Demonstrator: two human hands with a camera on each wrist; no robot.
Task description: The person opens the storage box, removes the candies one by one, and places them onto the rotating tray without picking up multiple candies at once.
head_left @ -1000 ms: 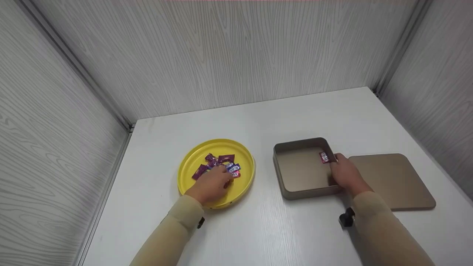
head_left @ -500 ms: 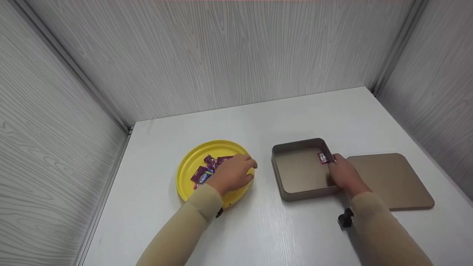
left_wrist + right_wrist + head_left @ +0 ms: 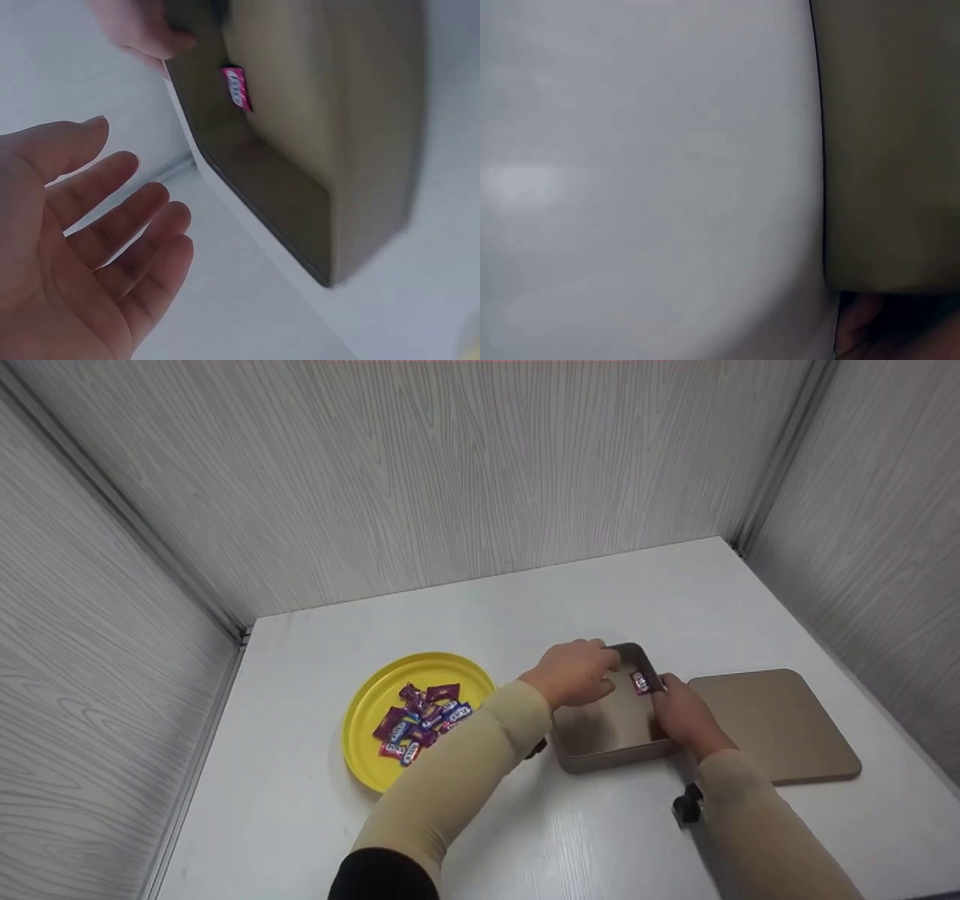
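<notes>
My left hand (image 3: 574,671) hovers over the far left corner of a square bronze metal tin (image 3: 611,757). In the left wrist view its fingers (image 3: 120,225) are spread and loosely bent, and the palm holds nothing. Inside the tin, one small red wrapped candy (image 3: 640,682) lies against the right wall. My right hand (image 3: 686,716) grips that right wall, thumb at the rim. Little of this hand shows in the right wrist view, where the tin's side (image 3: 892,150) fills the right part. Further left sits a round yellow plate (image 3: 356,727) with a pile of wrapped candies (image 3: 409,727), purple, blue and red.
A flat bronze lid (image 3: 776,727) lies on the white table (image 3: 525,607) right of the tin, beside the right forearm. My left sleeve (image 3: 450,780) crosses over the plate's near right edge. Wood-grained panels (image 3: 450,472) enclose the table at the back and both sides.
My left hand has left the candies on the plate and moved right, over the tin. The right hand keeps its grip on the tin, and the single candy stays inside.
</notes>
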